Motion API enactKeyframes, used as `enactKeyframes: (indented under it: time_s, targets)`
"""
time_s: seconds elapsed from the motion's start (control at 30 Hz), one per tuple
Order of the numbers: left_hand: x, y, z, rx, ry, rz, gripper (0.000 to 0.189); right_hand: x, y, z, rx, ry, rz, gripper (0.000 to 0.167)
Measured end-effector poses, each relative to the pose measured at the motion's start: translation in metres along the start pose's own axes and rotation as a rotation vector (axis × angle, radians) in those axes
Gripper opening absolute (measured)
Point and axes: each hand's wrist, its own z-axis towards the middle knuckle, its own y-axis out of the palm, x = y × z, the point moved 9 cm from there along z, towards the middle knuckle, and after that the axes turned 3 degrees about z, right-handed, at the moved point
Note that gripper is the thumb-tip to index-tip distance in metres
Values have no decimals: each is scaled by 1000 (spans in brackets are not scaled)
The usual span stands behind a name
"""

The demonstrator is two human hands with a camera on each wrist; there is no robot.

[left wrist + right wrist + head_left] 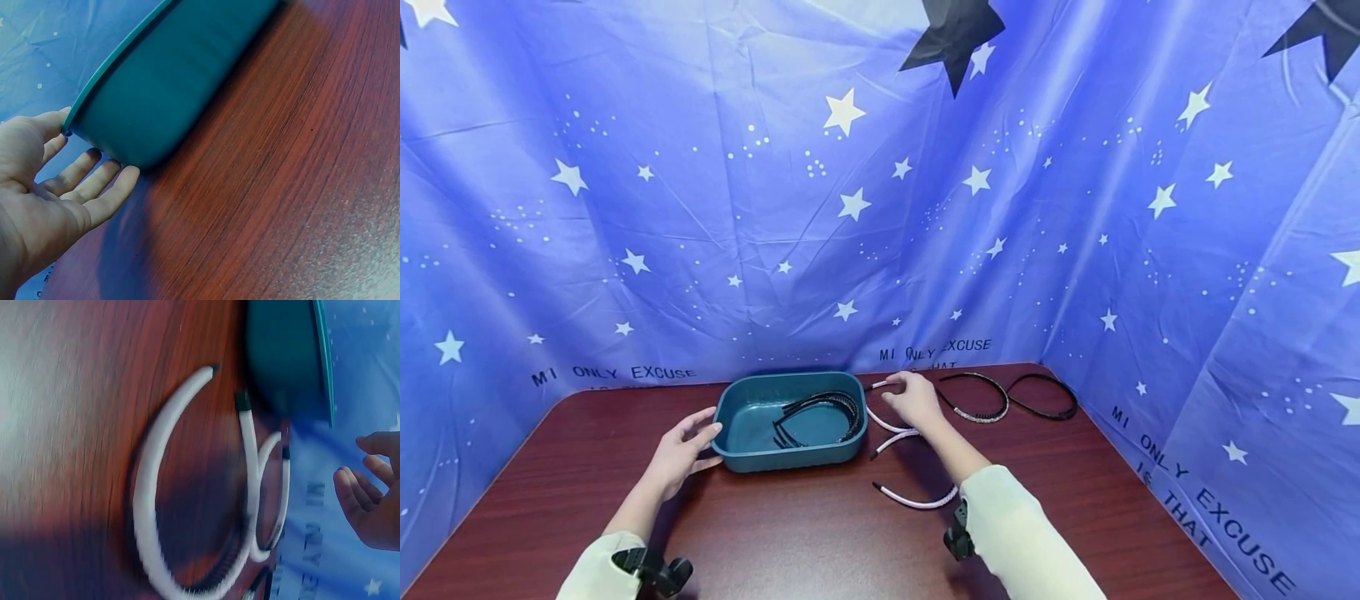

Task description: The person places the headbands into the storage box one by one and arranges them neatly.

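My left hand (679, 454) grips the left end of a teal plastic basin (790, 458), thumb at the rim and the other fingers spread along the outer wall, as the left wrist view shows. Several black headbands (850, 408) lie together in the basin's right half. Past its right end, my right hand (916, 402) hovers over a white headband (284, 500), fingers loosely bent and holding nothing. A second white headband (147, 500) lies nearer on the table, its middle covered by my forearm in the head view.
To the right of my right hand lie a dark headband with a glittery part (981, 418) and a plain black headband (1067, 414). The dark red wooden table (790, 533) meets a blue star-printed curtain (775, 208) at the back and right.
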Motion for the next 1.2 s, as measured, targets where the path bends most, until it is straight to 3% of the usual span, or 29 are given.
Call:
enactKeyframes:
  time_s: [0.4,0.63,0.9,1.2]
  targets:
    - [0,0,2,3,1,5,65,67,-54,2,60,83,-69,28]
    - [-1,0,2,7,0,14,66,100,-86,-4,70,86,-191,34]
    - [-1,-1,2,9,2,14,66,137,-109,-11,46,119,-254,40]
    - [-2,-1,2,9,9,8,65,164,-123,-19,56,126,-259,39]
